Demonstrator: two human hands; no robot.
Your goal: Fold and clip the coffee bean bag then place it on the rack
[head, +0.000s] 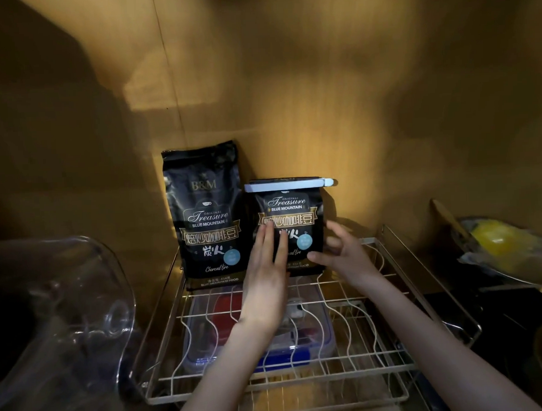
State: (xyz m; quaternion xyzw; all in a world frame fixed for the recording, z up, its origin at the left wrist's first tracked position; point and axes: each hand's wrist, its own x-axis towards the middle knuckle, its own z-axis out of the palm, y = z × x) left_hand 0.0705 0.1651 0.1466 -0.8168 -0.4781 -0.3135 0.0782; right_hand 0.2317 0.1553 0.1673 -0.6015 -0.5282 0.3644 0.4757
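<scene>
Clipped coffee bag standing on the wire rack

Both hands are hovering with spread grips: left hand (263, 276) lying flat on the folded bag (290, 232), right hand (345, 252) just beside it; the bag is standing at the rack's (300, 367) back, pale clip (289, 185) across its top, beside a taller unfolded bag (207, 213)

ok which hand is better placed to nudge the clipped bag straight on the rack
Probably the left hand: its fingers lie flat on the front of the clipped bag. The right hand hovers open beside it.

We have one head-worn wide-angle view. It looks forward and down, close over the wire rack (299, 342) against the wall (321, 96).
</scene>
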